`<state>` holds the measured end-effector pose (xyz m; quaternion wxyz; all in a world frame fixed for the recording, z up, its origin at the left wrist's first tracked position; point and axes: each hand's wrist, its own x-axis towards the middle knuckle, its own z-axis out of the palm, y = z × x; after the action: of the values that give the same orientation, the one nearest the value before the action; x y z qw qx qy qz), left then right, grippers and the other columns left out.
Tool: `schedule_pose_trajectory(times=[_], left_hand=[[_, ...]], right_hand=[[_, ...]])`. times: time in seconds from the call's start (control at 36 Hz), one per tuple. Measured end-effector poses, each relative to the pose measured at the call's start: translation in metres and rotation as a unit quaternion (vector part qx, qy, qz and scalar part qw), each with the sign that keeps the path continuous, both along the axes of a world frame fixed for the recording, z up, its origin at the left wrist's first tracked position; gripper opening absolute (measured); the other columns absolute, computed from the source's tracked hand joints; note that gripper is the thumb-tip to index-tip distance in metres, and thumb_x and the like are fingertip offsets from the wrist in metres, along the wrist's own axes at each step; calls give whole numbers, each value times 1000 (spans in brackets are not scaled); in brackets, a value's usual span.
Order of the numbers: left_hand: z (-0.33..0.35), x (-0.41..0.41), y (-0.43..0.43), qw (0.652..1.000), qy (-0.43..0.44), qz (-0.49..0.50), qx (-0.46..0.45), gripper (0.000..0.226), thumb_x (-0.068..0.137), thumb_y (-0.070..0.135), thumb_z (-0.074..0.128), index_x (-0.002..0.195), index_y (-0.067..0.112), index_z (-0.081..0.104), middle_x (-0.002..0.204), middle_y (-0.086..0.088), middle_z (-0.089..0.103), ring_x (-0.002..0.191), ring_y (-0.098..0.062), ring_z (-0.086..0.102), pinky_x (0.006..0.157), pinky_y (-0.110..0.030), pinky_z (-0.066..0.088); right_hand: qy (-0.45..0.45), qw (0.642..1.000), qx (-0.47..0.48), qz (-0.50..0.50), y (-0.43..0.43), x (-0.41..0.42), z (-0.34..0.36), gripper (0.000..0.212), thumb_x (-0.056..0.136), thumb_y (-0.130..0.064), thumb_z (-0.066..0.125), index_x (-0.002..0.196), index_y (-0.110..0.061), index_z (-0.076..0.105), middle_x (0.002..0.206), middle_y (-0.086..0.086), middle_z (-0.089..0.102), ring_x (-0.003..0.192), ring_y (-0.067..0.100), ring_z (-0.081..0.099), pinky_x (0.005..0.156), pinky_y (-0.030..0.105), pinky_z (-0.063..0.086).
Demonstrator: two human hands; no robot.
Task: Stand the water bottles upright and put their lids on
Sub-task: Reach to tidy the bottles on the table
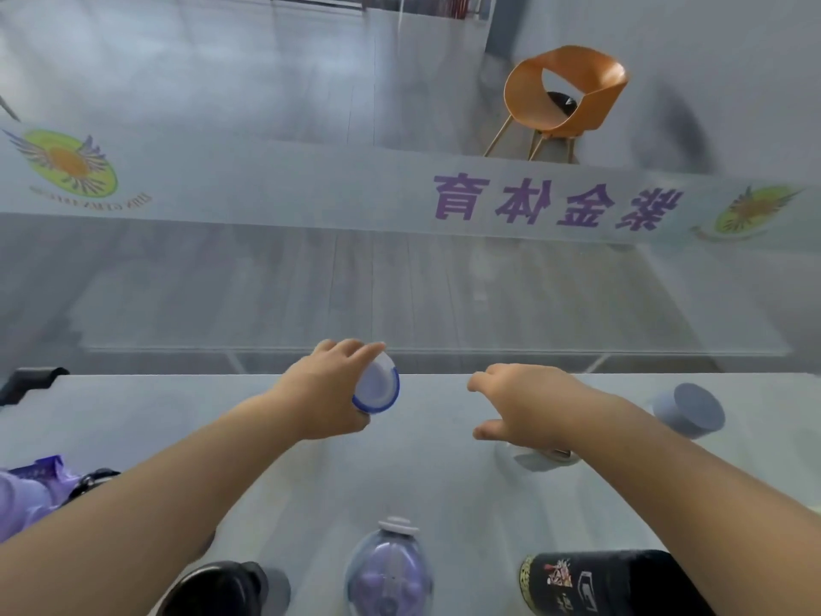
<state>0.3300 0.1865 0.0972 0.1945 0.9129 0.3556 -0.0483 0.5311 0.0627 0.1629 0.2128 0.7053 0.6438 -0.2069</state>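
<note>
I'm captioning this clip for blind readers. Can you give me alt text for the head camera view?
The left hand holds a blue-rimmed lid over a pale table; the empty right hand reaches forward. A clear bottle stands near, a black bottle lies beside it.

I count two hands: my left hand [326, 393] and my right hand [522, 404]. Lids, two: one blue-rimmed lid [377, 384] in the left hand's fingers, one grey lid [691, 411] right of the right hand. Three bottles nearer me than the hands: black-capped bottle [222, 586], clear bottle [388, 571], black bottle [608, 582]. One orange chair [564, 95] far beyond.
</note>
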Motion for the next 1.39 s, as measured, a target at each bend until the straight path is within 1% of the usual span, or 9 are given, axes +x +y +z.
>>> schedule_pose_trajectory(times=[0.14,0.42,0.56,0.78,0.89,1.0,1.08,1.28,1.39], left_hand=[[11,-11,-7,995,-64,58,-45,80,68,29,73,135,29,30,137,8,41,121,-21,37,99,-34,42],[18,-11,-16,996,-29,51,-62,84,71,30,77,138,26,26,139,3,37,122,-22,43,98,-33,44],[25,-13,-11,997,27,46,-61,95,72,33,76,145,27,15,144,1,31,120,-25,48,98,-36,45],[28,-20,-5,995,59,58,-50,97,79,37,70,150,23,6,151,-1,28,131,-24,40,105,-34,39],[30,-23,-7,996,53,58,-37,90,80,37,68,150,25,11,148,-1,33,127,-24,44,104,-34,41],[39,-32,-12,998,39,54,-4,70,80,39,68,140,29,35,138,-1,41,118,-25,49,100,-37,44],[54,-42,-20,998,28,57,22,59,79,45,68,132,33,45,133,3,45,116,-23,49,98,-38,46],[100,-79,-59,989,72,61,112,40,87,50,55,124,38,50,119,13,55,107,-16,58,84,-32,48],[117,-115,-89,984,65,114,124,37,85,53,55,118,38,53,116,17,56,105,-10,58,87,-31,49]], right_hand=[[7,1000,6,-2,-1,1,3,54,91,-47,54,134,-17,40,130,2,51,114,26,54,90,42,48],[6,1000,7,2,-7,1,3,57,90,-49,54,136,-18,39,132,3,50,115,27,54,91,42,48],[5,1000,8,0,-12,0,5,59,90,-48,54,138,-18,37,132,4,50,115,28,54,89,41,48],[10,1000,16,-12,-17,-4,9,57,89,-48,55,136,-18,39,131,5,51,115,28,54,91,43,48],[11,1000,25,-10,-20,-7,11,56,89,-48,55,135,-19,40,130,4,51,114,27,54,90,42,48],[15,999,38,-7,-22,-9,15,57,89,-47,56,136,-19,39,129,3,52,115,26,53,91,41,47],[20,999,47,1,-24,-11,21,57,89,-47,55,136,-19,39,130,3,52,115,27,53,91,40,46],[13,996,71,42,-31,-29,46,54,90,-49,54,133,-20,41,126,2,52,109,26,54,86,37,47],[12,990,114,88,-35,-48,63,53,87,-51,56,129,-21,44,124,3,55,108,26,56,87,39,48]])
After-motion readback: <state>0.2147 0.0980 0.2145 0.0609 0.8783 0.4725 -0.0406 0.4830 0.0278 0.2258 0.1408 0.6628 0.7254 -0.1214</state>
